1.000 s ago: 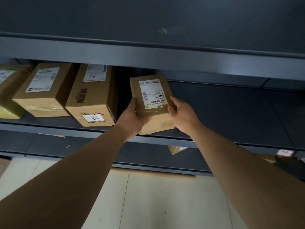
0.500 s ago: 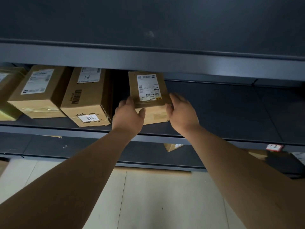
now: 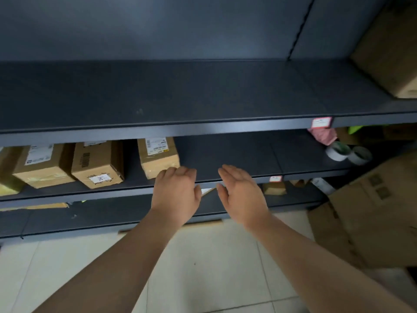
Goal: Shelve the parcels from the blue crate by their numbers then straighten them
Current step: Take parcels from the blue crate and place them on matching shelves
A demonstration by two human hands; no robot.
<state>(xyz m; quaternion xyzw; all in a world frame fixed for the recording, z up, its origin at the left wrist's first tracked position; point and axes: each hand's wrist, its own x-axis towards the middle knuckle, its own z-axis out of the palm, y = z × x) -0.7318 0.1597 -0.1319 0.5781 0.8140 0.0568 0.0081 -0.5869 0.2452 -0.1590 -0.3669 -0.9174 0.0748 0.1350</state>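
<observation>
A small brown parcel (image 3: pixel 158 157) with a white label stands on the middle shelf (image 3: pixel 237 154), right of two bigger brown parcels (image 3: pixel 97 163) (image 3: pixel 42 164). My left hand (image 3: pixel 176 195) hovers in front of the shelf edge, just below and right of the small parcel, fingers apart and holding nothing. My right hand (image 3: pixel 242 195) is beside it, also spread and holding nothing. Neither hand touches a parcel. The blue crate is out of view.
A dark upper shelf (image 3: pixel 180 96) carries a large box (image 3: pixel 388 55) at far right. Two tape rolls (image 3: pixel 347 152) and a pink packet (image 3: pixel 322 135) lie at the middle shelf's right end. Stacked cartons (image 3: pixel 372 213) stand on the floor at right. Small parcels (image 3: pixel 274 188) sit on the lower shelf.
Both hands let go of the small parcel, which now rests on the middle shelf, and drew back toward me. The camera tilted up and swung right.
</observation>
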